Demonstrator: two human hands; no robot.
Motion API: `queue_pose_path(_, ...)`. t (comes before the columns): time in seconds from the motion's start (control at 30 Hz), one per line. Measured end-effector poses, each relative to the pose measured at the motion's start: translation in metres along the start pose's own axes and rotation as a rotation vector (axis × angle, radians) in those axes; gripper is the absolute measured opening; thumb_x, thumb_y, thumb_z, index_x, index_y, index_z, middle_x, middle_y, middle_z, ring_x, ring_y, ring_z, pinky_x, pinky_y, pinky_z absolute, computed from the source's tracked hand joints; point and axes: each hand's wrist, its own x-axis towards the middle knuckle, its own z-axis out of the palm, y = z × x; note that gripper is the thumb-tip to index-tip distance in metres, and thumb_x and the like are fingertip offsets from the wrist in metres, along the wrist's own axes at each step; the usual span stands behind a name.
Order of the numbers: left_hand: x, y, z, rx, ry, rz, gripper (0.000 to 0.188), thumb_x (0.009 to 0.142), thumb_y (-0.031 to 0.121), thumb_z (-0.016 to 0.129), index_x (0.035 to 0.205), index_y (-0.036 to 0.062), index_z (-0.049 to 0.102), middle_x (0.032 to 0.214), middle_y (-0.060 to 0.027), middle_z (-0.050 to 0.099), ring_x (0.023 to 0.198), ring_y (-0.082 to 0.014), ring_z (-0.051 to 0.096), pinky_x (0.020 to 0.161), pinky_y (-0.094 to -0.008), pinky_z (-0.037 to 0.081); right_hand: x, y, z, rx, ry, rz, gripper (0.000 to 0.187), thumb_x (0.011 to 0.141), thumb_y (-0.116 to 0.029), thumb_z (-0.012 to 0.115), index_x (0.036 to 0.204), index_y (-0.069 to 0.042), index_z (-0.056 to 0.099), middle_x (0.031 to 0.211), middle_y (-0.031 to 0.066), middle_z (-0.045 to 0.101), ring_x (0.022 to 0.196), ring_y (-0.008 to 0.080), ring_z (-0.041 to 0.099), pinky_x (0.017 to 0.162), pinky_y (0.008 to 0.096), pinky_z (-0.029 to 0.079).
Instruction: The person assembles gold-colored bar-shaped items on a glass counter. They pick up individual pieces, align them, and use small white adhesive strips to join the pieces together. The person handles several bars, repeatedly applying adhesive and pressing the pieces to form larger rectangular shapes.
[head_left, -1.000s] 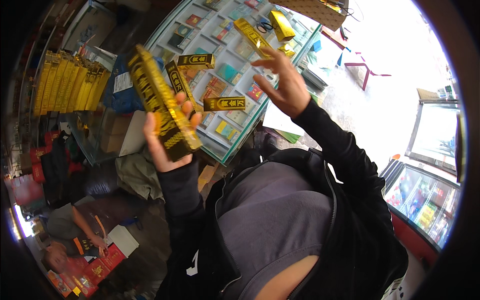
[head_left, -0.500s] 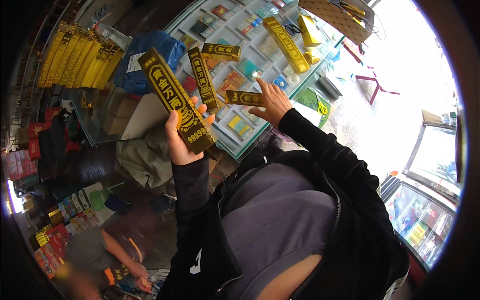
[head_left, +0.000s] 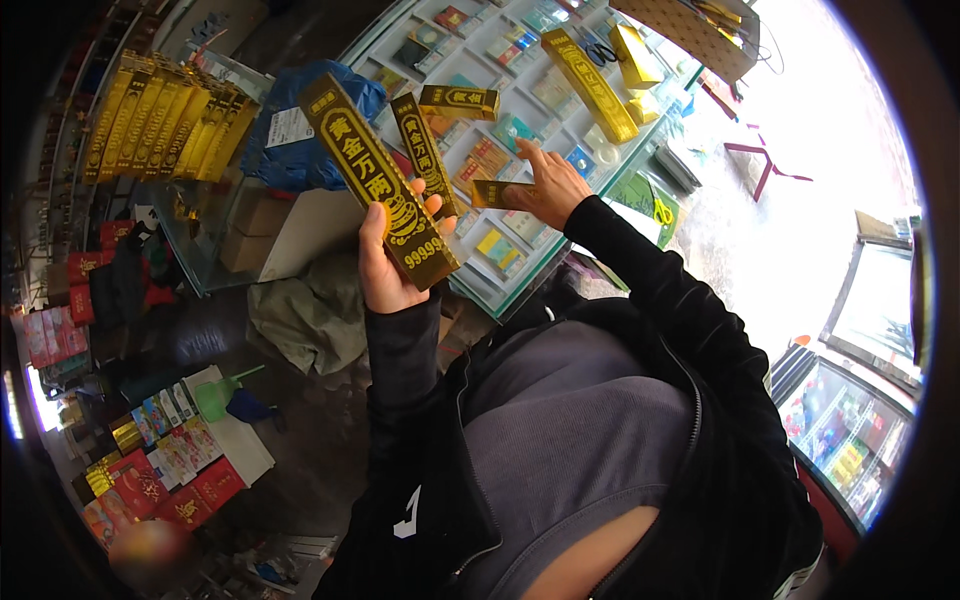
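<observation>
My left hand (head_left: 392,262) is closed around a long gold-and-black box (head_left: 372,180) with a coin-pile picture, tilted up over the counter's near edge. Behind it, a second slim gold box (head_left: 424,152) stands at a slant on the glass counter (head_left: 494,290). Beyond that lies a short gold box (head_left: 458,102). My right hand (head_left: 552,185) is at the right end of another small gold box (head_left: 488,194), its thumb across the box and its index finger stretched upward. The hand hides that box's right end.
A long gold box (head_left: 590,85), black scissors (head_left: 601,54) and a patterned case (head_left: 690,30) sit at the counter's far right. Yellow scissors (head_left: 662,210) lie on something green. Many gold boxes (head_left: 165,118) stand at left beside a blue bag (head_left: 310,125).
My right thumb has come over the small gold box's end. The view has shifted, so most things appear farther right. The person at lower left has mostly left the picture.
</observation>
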Motion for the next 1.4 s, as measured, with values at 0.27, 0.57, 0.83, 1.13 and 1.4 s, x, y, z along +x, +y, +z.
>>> queue_pose_path(0.27,-0.008,0.015,-0.021,0.165,0.118,0.101,0.05,0.1,0.039,0.05,0.135,0.0038,0.044,0.125,-0.015,0.058,0.109,-0.0249,0.061,0.086,-0.0428,0.058,0.013,-0.035,0.017,-0.02,0.007,0.029,0.067,0.085,-0.031,0.065,0.14,-0.004,0.036,0.116,0.0203,0.061,0.11,0.0354,0.056,0.093,0.043,0.046)
queue_pose_path(0.57,-0.012,0.011,-0.021,0.145,0.093,0.058,0.051,0.1,0.037,0.051,0.135,0.0018,0.044,0.127,-0.0173,0.056,0.109,-0.0252,0.061,0.084,-0.0433,0.059,0.033,-0.023,0.008,-0.233,-0.328,-0.179,0.081,0.079,-0.031,0.071,0.145,-0.009,0.03,0.117,0.0169,0.062,0.112,0.0335,0.054,0.09,0.0435,0.049)
queue_pose_path(0.83,-0.009,-0.001,-0.013,0.129,0.065,-0.017,0.052,0.1,0.037,0.05,0.136,0.001,0.044,0.126,-0.0173,0.058,0.109,-0.0259,0.062,0.085,-0.0427,0.058,0.024,-0.002,0.003,-0.193,-0.221,0.115,0.09,0.075,-0.051,0.076,0.143,-0.01,0.032,0.123,0.0189,0.059,0.096,0.0392,0.065,0.078,0.0464,0.053)
queue_pose_path(1.13,-0.006,-0.01,-0.002,0.132,-0.004,-0.066,0.053,0.1,0.038,0.049,0.137,0.0006,0.044,0.126,-0.0162,0.058,0.109,-0.0251,0.062,0.085,-0.0422,0.058,-0.019,0.005,-0.022,-0.228,-0.003,-0.023,0.061,0.085,-0.011,0.058,0.142,-0.012,0.037,0.126,0.0167,0.057,0.117,0.0348,0.056,0.093,0.0442,0.048)
queue_pose_path(1.4,-0.012,-0.012,0.015,0.068,-0.023,-0.112,0.053,0.1,0.039,0.048,0.136,0.0003,0.044,0.124,-0.0157,0.059,0.106,-0.0241,0.063,0.083,-0.0408,0.059,-0.029,0.022,-0.008,-0.537,-0.288,-0.636,0.088,0.076,-0.002,0.061,0.153,-0.019,0.022,0.145,0.004,0.044,0.142,0.0283,0.032,0.119,0.0488,0.022)
